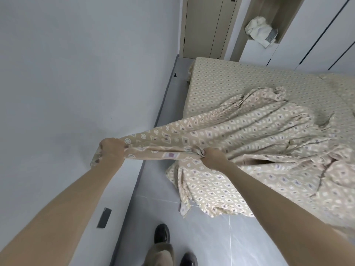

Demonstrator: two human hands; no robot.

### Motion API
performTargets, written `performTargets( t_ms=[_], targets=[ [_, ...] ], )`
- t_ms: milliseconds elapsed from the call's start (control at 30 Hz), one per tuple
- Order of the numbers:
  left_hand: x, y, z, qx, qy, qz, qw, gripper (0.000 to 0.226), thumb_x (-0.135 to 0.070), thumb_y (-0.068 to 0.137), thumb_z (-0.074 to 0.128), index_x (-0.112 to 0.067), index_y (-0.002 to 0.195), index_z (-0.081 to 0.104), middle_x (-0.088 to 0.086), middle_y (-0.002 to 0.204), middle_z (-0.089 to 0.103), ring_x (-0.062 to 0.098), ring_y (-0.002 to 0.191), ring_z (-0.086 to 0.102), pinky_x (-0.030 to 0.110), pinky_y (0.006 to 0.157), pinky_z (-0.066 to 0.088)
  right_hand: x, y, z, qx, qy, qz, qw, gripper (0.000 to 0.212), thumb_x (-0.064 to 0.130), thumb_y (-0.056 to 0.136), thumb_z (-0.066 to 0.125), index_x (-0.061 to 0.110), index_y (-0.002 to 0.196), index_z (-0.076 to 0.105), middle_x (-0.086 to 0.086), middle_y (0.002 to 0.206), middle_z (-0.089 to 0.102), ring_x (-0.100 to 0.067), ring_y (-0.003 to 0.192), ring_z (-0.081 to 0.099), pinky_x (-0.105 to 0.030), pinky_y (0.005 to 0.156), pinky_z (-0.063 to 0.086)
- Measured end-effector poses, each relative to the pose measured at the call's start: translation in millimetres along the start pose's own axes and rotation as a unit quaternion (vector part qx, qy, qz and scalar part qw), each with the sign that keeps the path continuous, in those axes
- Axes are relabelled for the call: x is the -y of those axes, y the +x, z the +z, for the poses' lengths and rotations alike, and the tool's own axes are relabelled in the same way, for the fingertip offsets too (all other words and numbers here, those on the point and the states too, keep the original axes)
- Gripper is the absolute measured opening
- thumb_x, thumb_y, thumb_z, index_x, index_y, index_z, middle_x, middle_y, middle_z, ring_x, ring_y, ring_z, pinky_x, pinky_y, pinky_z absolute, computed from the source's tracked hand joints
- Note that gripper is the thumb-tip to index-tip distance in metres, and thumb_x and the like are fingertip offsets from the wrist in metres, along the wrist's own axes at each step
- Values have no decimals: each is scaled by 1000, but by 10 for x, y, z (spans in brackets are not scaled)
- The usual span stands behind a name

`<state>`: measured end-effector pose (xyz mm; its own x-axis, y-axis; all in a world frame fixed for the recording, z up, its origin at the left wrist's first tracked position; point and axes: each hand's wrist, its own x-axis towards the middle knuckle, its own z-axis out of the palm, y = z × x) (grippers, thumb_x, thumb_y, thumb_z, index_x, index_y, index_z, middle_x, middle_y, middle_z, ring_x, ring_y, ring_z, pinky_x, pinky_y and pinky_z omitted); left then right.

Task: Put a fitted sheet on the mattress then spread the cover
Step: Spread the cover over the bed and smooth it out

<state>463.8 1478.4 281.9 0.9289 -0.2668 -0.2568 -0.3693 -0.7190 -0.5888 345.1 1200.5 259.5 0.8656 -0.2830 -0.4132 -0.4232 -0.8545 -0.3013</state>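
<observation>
The mattress [221, 81] wears a beige fitted sheet with a small diamond pattern, stretched flat over its far part. A matching beige cover [259, 135] lies crumpled over the near part and hangs off the bed's corner toward the floor. My left hand [112, 148] grips one end of the cover's edge, pulled out to the left past the bed. My right hand [212, 156] grips the same edge closer to the bed. The stretch of edge between my hands is taut.
A white wall [67, 73] stands close on the left with a narrow strip of grey floor [211, 237] between it and the bed. My shoes [162, 233] are on that floor. A wooden door [207, 25] and a niche holding a bundle of white cloth [259, 31] lie beyond the bed.
</observation>
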Motion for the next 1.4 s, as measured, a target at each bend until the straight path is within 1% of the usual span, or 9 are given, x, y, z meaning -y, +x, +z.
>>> performTargets(
  t_ms=[167,333,433,567,700,867,1100,1300,1400],
  targets=[
    [26,-251,209,18,7,-7,1000,22,-28,91,51,-27,113,55,-13,110,58,7,108,58,20,80,45,121,-146,202,98,-37,-14,994,28,26,98,47,4,112,58,-9,93,59,-28,103,60,-29,78,39],
    [-61,-393,337,59,20,0,998,24,-29,88,53,-26,112,55,-14,111,57,7,107,58,18,84,47,59,-190,427,206,-36,-12,978,24,18,90,51,-1,102,60,-6,77,53,-22,76,52,-28,64,39],
    [-138,-421,374,73,21,9,997,25,-29,86,55,-26,111,56,-14,110,58,6,103,59,19,86,49,32,-251,472,267,-81,-16,960,17,23,90,57,8,81,56,0,70,52,-22,80,53,-27,68,40],
    [-276,-479,464,89,25,25,995,24,-30,88,54,-25,112,57,-13,112,58,7,103,59,19,86,48,-33,-334,565,325,-107,-20,940,22,30,88,63,13,101,57,-1,85,57,-22,87,52,-25,68,39],
    [-357,-520,557,99,28,33,994,25,-27,90,52,-24,115,56,-12,114,58,7,106,59,20,89,48,-94,-352,689,334,-90,-10,938,25,30,87,65,11,99,54,1,76,56,-23,87,54,-27,77,40],
    [-371,-609,651,103,30,34,994,25,-30,91,53,-23,115,56,-11,114,58,7,105,59,21,89,48,-86,-438,735,315,-79,2,946,39,28,89,63,4,118,55,-8,102,60,-24,87,55,-30,77,41],
    [-330,-845,866,107,30,23,994,25,-31,91,52,-23,114,56,-11,113,59,8,105,59,21,87,49,-3,-526,910,331,-94,4,939,42,26,87,64,2,120,56,-9,110,64,-23,92,54,-28,78,41],
    [-363,-938,1026,154,-8,-13,988,26,-26,88,58,-25,114,57,-12,111,61,7,105,60,18,77,43,45,-580,1066,321,-136,-9,937,38,22,86,61,2,119,58,-11,106,63,-24,87,52,-26,72,40],
    [-507,-875,997,177,-28,1,984,28,-24,91,56,-22,119,57,-10,118,60,11,112,58,22,81,43,-100,-539,1046,291,-144,1,946,30,19,85,62,3,111,58,-10,100,60,-22,85,52,-24,58,38]
  ],
)
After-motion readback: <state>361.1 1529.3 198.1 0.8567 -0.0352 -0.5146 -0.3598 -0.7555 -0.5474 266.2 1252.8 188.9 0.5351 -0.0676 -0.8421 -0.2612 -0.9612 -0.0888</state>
